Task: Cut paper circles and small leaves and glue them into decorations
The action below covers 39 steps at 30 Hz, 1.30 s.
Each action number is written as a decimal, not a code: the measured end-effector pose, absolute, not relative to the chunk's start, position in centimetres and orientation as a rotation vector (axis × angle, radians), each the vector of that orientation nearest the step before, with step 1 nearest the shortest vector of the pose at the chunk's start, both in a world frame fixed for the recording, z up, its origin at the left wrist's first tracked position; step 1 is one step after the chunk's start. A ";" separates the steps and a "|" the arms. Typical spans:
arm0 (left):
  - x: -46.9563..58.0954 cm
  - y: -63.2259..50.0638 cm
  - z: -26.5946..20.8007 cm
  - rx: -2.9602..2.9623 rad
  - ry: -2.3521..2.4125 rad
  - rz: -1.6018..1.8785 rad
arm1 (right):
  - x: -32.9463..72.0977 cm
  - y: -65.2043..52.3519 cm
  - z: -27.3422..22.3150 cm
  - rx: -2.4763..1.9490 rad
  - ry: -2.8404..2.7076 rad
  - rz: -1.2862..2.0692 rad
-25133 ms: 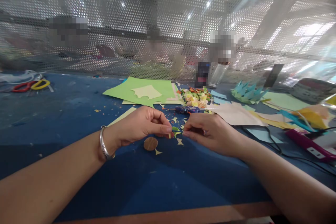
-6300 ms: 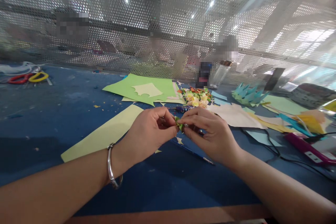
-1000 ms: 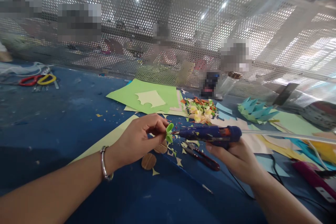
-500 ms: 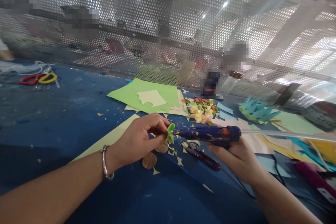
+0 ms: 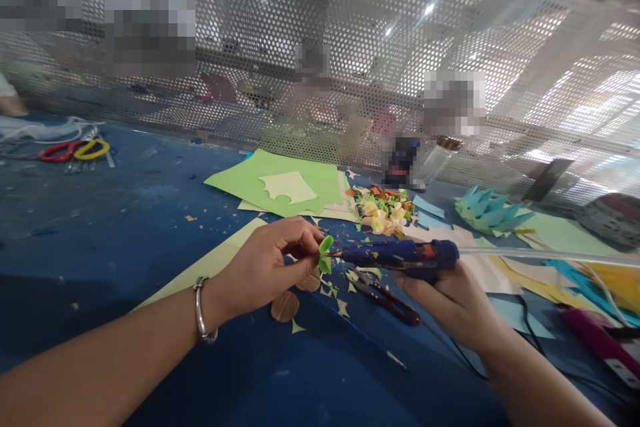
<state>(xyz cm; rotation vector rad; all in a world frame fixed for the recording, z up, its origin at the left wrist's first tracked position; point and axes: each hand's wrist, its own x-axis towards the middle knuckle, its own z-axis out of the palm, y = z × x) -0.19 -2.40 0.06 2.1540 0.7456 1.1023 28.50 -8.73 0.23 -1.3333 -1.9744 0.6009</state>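
Observation:
Between thumb and fingers, my left hand (image 5: 273,257) pinches a small green paper leaf piece (image 5: 325,255) with two curved lobes. My right hand (image 5: 463,303) is wrapped round a blue hot glue gun (image 5: 400,255), with a long clear glue stick (image 5: 530,253) running out of its back. The gun's nozzle is at the green piece; whether they touch I cannot tell. Below the gun lie dark red-handled scissors (image 5: 393,303). Round wooden discs (image 5: 285,307) rest under my left hand.
Green paper sheets (image 5: 240,177) and a pile of small paper flowers (image 5: 383,210) lie behind my hands. Light blue folded paper (image 5: 493,210) sits at right, near a purple object (image 5: 595,340) and black cords. Red and yellow scissors handles (image 5: 90,149) are far left. A perforated metal screen (image 5: 280,73) stands at the back.

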 end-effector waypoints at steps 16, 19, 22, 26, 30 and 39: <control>-0.2 -2.4 -0.3 2.066 0.757 1.104 | 28.2 -8.3 0.4 -1.379 -1.820 0.653; -0.1 -2.4 -0.4 2.066 0.783 1.179 | 28.2 -8.0 0.6 -1.422 -1.763 0.697; -0.1 -2.4 -0.4 2.051 0.852 1.345 | 28.4 -7.5 0.6 -1.492 -1.734 0.747; -0.3 -2.3 -0.3 2.006 0.947 1.509 | 28.9 -6.6 0.0 -1.637 -1.645 0.801; -0.2 -2.6 -0.2 2.123 0.889 1.507 | 29.4 -5.5 -1.0 -1.721 -1.608 0.926; 0.0 -3.2 0.3 2.256 0.778 1.358 | 30.2 -4.4 -2.1 -2.029 -1.865 0.548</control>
